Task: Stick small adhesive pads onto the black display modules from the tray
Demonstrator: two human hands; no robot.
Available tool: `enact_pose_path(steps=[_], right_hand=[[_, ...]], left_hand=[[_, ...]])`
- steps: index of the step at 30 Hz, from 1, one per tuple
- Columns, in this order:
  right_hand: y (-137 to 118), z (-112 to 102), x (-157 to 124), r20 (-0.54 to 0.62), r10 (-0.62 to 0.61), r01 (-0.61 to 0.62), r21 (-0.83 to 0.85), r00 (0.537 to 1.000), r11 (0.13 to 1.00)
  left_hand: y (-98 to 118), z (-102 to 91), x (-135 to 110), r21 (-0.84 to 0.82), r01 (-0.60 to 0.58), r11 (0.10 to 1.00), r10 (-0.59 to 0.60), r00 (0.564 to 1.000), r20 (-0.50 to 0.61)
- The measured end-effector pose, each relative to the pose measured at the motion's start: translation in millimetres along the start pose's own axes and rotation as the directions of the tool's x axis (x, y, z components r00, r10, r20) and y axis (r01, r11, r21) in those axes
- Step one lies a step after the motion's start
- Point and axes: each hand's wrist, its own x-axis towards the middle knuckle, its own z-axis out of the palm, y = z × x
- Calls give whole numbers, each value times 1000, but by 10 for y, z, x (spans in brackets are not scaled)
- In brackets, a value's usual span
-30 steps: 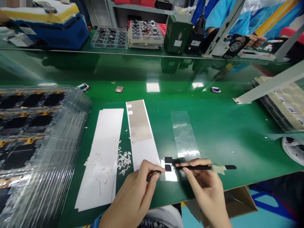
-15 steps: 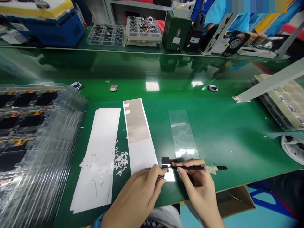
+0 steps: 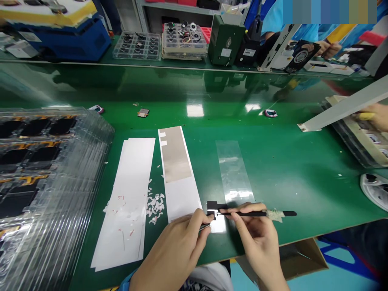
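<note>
In the head view, taking clock directions from the frame's middle, the person's left hand (image 3: 171,252) sits near six o'clock, thumb and fingers pinched shut on a slim dark tool (image 3: 204,227), perhaps tweezers, though it is too small to be sure. The right hand (image 3: 257,238), just beside it, has its fingers closed around a black rod (image 3: 251,214) in a pen grip, with frayed tape (image 3: 275,215) wrapped near the far end. Both tips converge on a small black film piece (image 3: 214,207) lying on a white backing strip (image 3: 217,226); the paired tools suggest a piece too thin and small for bare fingers. The long strips seem laid side by side to keep them within reach: a clear film strip (image 3: 233,171) at twelve o'clock, a white liner (image 3: 182,198) with a grey patch, and a white sheet (image 3: 124,206) toward seven o'clock, with white offcuts (image 3: 155,204) between them. Stacked clear trays (image 3: 51,161) crowd nine o'clock. The green bench (image 3: 281,173) lies open toward three o'clock, but its front edge runs close below the hands. A co-worker's hand (image 3: 374,117) works at the far right.
</note>
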Motion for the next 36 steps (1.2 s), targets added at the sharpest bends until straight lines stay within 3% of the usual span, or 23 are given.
enact_pose_path(steps=[4,8,15,21,28,36], right_hand=[[-73,-36,13,-64,39,-32,103,997,994],[-218,45,5,-121,-29,53,199,992,979],[-426,421,-22,-14,-245,239,287,969,928],[-488,601,-23,27,-337,316,280,941,906],[-508,731,-3,-25,-353,348,235,935,907],[-473,820,10,-1,-383,372,236,924,898]], left_hand=[[-13,-4,22,-112,53,992,-58,997,-43],[-64,-28,46,-193,56,980,-84,987,-140],[-115,-84,2,-308,-107,945,-1,944,-330],[-144,-67,-26,-201,-168,965,60,888,-455],[-163,-67,-16,-190,-177,966,71,884,-461],[-192,-65,-34,-220,-191,957,70,884,-462]])
